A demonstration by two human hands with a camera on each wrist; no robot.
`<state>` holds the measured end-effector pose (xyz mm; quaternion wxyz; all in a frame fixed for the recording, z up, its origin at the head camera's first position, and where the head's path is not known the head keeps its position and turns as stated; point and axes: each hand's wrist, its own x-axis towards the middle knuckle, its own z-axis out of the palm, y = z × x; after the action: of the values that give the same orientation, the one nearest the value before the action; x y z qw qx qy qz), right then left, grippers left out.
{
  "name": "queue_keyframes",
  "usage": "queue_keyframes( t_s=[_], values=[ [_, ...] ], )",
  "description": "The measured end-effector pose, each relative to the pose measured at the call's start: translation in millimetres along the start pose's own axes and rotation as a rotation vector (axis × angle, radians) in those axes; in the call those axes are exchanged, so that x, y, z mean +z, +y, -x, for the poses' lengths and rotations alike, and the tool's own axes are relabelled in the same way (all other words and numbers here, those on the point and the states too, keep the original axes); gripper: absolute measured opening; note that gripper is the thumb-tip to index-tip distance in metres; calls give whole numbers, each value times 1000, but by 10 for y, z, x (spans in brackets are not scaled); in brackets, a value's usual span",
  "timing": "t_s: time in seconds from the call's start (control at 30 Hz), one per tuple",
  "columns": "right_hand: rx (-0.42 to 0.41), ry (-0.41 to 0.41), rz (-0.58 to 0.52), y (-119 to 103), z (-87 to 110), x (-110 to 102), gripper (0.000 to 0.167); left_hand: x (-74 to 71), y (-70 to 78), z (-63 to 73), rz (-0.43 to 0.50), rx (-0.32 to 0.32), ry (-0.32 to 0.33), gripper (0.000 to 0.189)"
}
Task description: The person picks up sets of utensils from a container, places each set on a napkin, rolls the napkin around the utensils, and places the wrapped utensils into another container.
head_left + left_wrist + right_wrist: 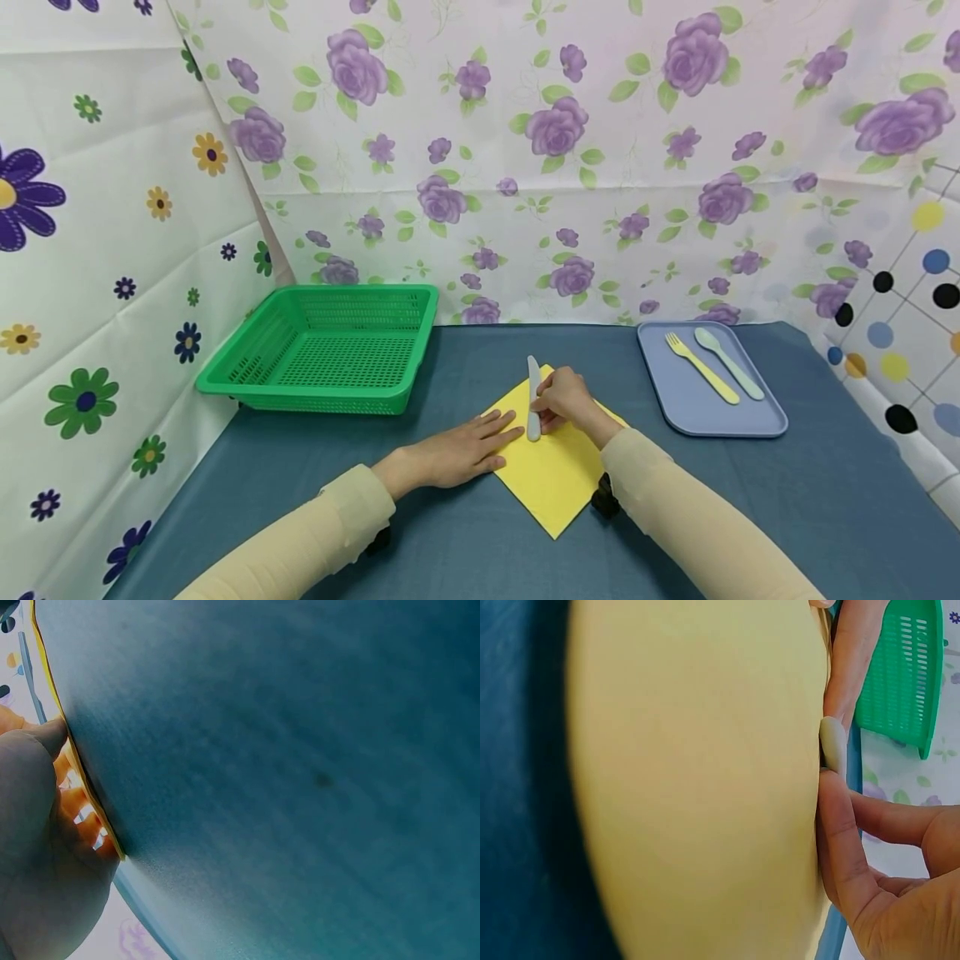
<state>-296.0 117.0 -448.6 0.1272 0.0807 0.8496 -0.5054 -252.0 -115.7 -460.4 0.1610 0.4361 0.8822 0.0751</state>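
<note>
A yellow napkin [558, 479] lies on the dark blue tablecloth, turned so one corner points toward me. Over its middle is a pale grey table knife [533, 396], blade end pointing away. My right hand [566, 398] pinches the knife from its right side; in the right wrist view the knife's rounded handle end [832, 746] shows just past the fingers. With fingers spread and straight, my left hand [461, 450] rests on the napkin's left corner. The left wrist view shows that thumb [49, 736] at the napkin's edge.
A green plastic basket [405, 392] stands at the back left. On the right, a blue-grey tray [675, 400] holds a yellow fork [705, 371] and a pale green spoon [731, 365]. Flower-printed cloth walls [495, 208] close off the back and left side.
</note>
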Motion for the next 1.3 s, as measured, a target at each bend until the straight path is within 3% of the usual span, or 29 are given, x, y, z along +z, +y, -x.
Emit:
queue_keyframes(
  t_s=[0.9,1.3],
  values=[
    [-11,4,-31,25,27,-4,19,-4,-2,2,8,14,2,57],
    [-12,-58,-111,46,51,-136,22,-11,12,6,15,0,-8,58]
  ],
)
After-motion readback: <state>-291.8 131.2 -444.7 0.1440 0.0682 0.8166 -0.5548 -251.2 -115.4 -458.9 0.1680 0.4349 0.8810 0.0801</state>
